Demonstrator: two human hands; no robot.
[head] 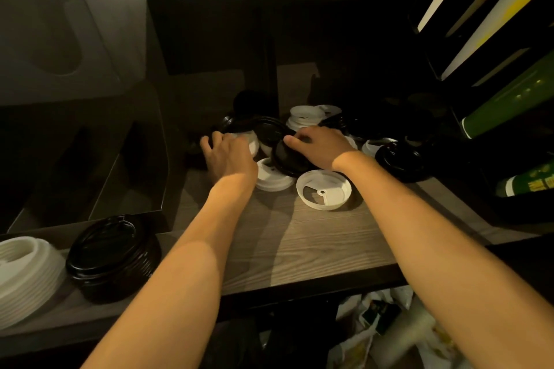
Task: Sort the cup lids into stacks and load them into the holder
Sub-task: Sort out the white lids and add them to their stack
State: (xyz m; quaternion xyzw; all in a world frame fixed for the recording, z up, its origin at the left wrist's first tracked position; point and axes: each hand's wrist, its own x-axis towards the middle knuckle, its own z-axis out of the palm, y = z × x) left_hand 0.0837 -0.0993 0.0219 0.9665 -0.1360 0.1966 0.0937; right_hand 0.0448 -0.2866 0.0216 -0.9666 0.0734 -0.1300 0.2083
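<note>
A jumble of loose black and white cup lids (302,120) lies on the wooden counter (299,234) in dim light. My left hand (227,156) reaches into the pile, its fingers curled over a white lid (251,141). My right hand (317,144) grips the rim of a black lid (284,159) that lies over a white lid (271,178). One white lid (325,193) lies upside down near my right wrist. At the front left stand a sorted black stack (112,255) and a white stack (24,272). The dark holder (99,171) sits at the left.
A black lid stack (404,162) sits to the right of the pile. Tall sleeves of cups and a green tube (509,102) lean at the right. A dark back wall (269,33) closes off the counter. Bags lie on the floor below the front edge.
</note>
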